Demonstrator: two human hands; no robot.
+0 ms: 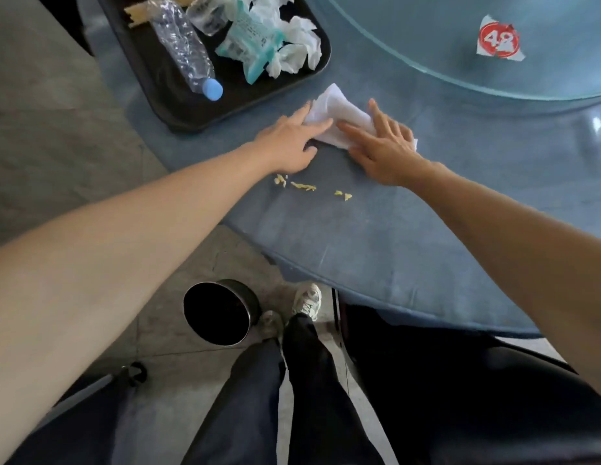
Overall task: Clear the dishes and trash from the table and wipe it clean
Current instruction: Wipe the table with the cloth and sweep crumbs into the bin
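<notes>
Both hands are lying flat, fingers spread, on 1 white cloth (pixel 339 119) on the blue table (pixel 376 236): left hand (pixel 292 142) w/ fingertips on its edge, right hand (pixel 383 146) pressing it. 5 yellow scraps (pixel 302 186) are sitting just nearside of the cloth (black tray (pixel 178 95) w/ 1 crushed bottle (pixel 185 48) is lying beyond-left).

On the bench (pixel 376 236), a tray (pixel 178 105) sits far left holding a bottle (pixel 183 48) and tissues (pixel 292 45). A cloth (pixel 339 112) lies right of it; crumbs (pixel 302 186) lie nearer. A bin (pixel 218 317) stands on the floor.
</notes>
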